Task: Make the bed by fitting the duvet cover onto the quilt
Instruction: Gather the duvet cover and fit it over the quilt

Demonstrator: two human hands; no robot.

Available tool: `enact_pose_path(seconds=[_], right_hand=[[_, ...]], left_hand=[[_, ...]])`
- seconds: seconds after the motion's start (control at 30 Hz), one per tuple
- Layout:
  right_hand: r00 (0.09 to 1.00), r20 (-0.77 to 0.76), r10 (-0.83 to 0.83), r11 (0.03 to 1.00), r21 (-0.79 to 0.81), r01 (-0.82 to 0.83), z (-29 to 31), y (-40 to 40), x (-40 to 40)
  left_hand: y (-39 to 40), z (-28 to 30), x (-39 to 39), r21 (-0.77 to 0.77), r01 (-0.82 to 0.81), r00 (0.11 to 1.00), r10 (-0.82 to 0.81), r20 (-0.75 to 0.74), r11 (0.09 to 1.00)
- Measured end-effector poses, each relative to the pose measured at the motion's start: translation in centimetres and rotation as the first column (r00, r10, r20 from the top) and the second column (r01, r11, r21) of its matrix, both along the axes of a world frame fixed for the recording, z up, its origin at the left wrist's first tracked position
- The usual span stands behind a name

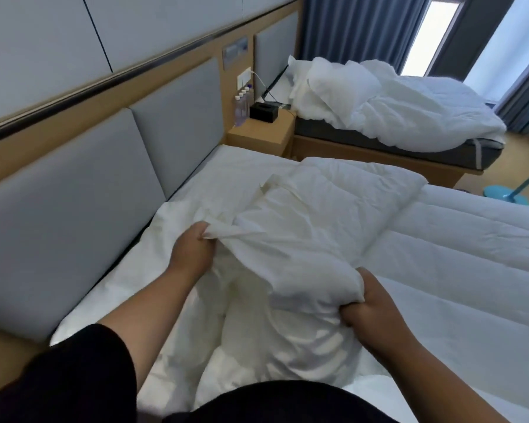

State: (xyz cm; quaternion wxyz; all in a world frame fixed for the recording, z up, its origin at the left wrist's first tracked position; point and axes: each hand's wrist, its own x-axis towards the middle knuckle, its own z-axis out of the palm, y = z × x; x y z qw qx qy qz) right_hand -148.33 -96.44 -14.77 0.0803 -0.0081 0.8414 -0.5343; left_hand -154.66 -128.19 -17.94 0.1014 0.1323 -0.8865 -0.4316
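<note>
A crumpled off-white duvet cover point(290, 239) lies bunched on the near bed, over the head end. My left hand point(191, 248) grips a fold of the cover near its left edge. My right hand point(368, 309) clutches a bunched part of it lower right. To the right, a white channel-stitched quilt point(471, 254) spreads flat across the bed, partly under the cover. How much quilt is inside the cover is hidden.
A grey padded headboard point(89, 215) runs along the left. A wooden nightstand point(260, 132) carries bottles point(242, 108) and a black tissue box point(264, 112). Beyond it stands a second bed point(379, 148) with rumpled white bedding. A teal stand base point(498, 192) sits on the floor.
</note>
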Motion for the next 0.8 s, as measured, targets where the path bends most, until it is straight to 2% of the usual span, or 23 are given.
enact_pose_path(seconds=[0.03,0.1,0.17,0.23,0.3,0.33,0.37,0.4,0.47,0.53,0.6,0.67,0.7,0.73,0.8], right_hand=[[1.0,-0.009,0.023,0.999,0.03,-0.023,-0.1,-0.2,0.1],[0.997,-0.013,0.082,0.995,0.065,-0.081,0.2,-1.3,0.6],[0.989,-0.005,0.151,0.988,0.044,-0.15,0.7,-3.0,0.9],[0.974,-0.004,0.229,0.973,-0.015,-0.229,1.3,-4.5,0.9],[0.965,-0.008,0.261,0.965,-0.01,-0.261,1.7,-5.4,0.6],[0.962,-0.012,0.271,0.962,0.008,-0.271,1.8,-5.7,0.4],[0.962,-0.011,0.274,0.961,0.019,-0.274,1.9,-5.9,0.2],[0.964,0.0,0.267,0.964,0.013,-0.267,1.8,-6.0,0.2],[0.978,0.061,0.198,0.978,-0.081,-0.193,1.7,-6.3,0.3],[0.984,0.122,0.132,0.973,-0.205,-0.105,1.7,-6.6,0.4],[0.978,0.175,0.115,0.943,-0.329,-0.052,1.7,-7.0,0.4],[0.963,0.255,0.086,0.91,-0.413,0.028,1.3,-7.4,0.1],[0.952,0.299,0.057,0.895,-0.438,0.084,1.1,-7.6,-0.1],[0.94,0.339,0.025,0.876,-0.461,0.143,1.0,-7.9,-0.4],[0.916,0.4,-0.039,0.832,-0.494,0.251,0.9,-8.2,-1.1]], left_hand=[[-0.7,3.0,-0.9,-0.047,0.02,0.996,-0.024,-0.083,0.999],[-1.3,10.0,-3.0,-0.203,0.132,0.956,-0.179,-0.234,0.97],[-0.7,17.1,-4.8,-0.422,0.254,0.851,-0.409,-0.329,0.87],[1.1,23.4,-6.0,-0.63,0.262,0.658,-0.613,-0.438,0.731],[3.9,27.8,-6.3,-0.737,0.25,0.413,-0.758,-0.505,0.628],[5.4,28.7,-6.5,-0.767,0.258,0.322,-0.801,-0.505,0.588],[6.5,28.9,-7.1,-0.785,0.291,0.28,-0.833,-0.478,0.548],[7.3,28.2,-8.0,-0.785,0.341,0.31,-0.85,-0.426,0.518],[7.7,24.7,-9.8,-0.742,0.471,0.486,-0.842,-0.233,0.477],[6.6,19.3,-10.1,-0.619,0.609,0.604,-0.796,-0.044,0.496],[5.2,13.0,-8.4,-0.445,0.64,0.705,-0.71,0.014,0.627],[4.0,6.9,-5.3,-0.276,0.497,0.842,-0.534,-0.076,0.823],[3.3,4.3,-3.4,-0.176,0.431,0.884,-0.453,-0.116,0.885],[2.5,2.3,-1.5,-0.077,0.419,0.897,-0.425,-0.118,0.905],[1.1,-0.2,1.8,0.061,0.537,0.844,-0.536,-0.035,0.841]])
